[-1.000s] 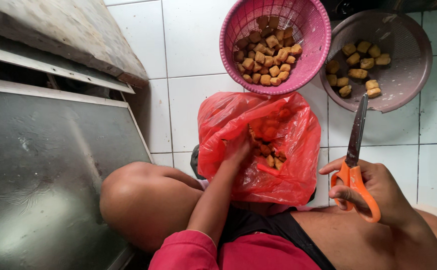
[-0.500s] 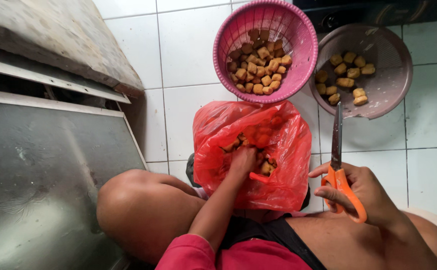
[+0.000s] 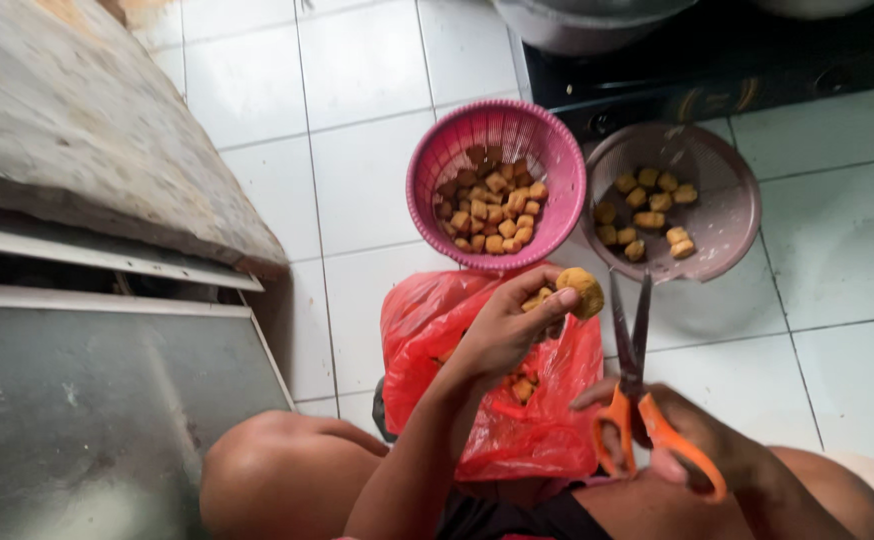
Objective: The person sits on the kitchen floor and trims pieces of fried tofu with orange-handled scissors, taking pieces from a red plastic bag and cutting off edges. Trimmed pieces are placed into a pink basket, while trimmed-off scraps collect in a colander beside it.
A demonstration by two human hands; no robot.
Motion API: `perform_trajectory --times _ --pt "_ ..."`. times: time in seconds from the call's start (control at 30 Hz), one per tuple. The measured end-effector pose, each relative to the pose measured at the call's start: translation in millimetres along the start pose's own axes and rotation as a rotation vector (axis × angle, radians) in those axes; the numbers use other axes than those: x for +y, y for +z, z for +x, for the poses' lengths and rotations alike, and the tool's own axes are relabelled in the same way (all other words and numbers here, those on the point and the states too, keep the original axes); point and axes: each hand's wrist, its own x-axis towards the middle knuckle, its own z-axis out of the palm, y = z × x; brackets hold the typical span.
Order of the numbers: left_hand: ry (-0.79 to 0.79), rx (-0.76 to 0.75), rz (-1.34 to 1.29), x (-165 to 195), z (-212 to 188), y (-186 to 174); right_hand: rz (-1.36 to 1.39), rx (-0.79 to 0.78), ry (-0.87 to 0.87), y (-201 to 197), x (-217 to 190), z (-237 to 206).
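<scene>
Tofu puffs everywhere here. The left hand (image 3: 502, 325) is curled shut around a couple of golden puffs, one round puff (image 3: 581, 291) pinched at the fingertips, held up over the red bag (image 3: 547, 440) and right next to the scissors (image 3: 632, 370). The right hand (image 3: 702, 450) has its fingers through the orange handles, gripping them, and the blades stand slightly parted, pointing up towards the bowls. The bag sits open on the white tiled floor (image 3: 357, 80) between the person's knees, with more puffs showing inside it. Just past it is a pink basket (image 3: 437, 170) about half full of small brown pieces, and touching its right side is a greyish bowl (image 3: 732, 200) with only a dozen or so pieces scattered in it. A dark stove (image 3: 737, 70) sits beyond the bowl.
</scene>
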Motion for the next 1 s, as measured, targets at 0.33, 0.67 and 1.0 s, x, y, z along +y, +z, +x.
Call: perform_trajectory --times 0.33,0.67,1.0 --pt "0.099 0.145 -0.267 6.3 -14.6 21.3 -0.119 -0.324 0.037 2.0 -14.0 -11.3" --pt "0.125 0.100 -0.092 -17.7 -28.7 33.6 -0.245 -0.210 0.002 -3.1 -3.8 -8.2" --pt "0.133 0.022 -0.127 -14.0 -39.2 51.2 -0.816 0.235 -0.110 -8.2 0.1 5.4"
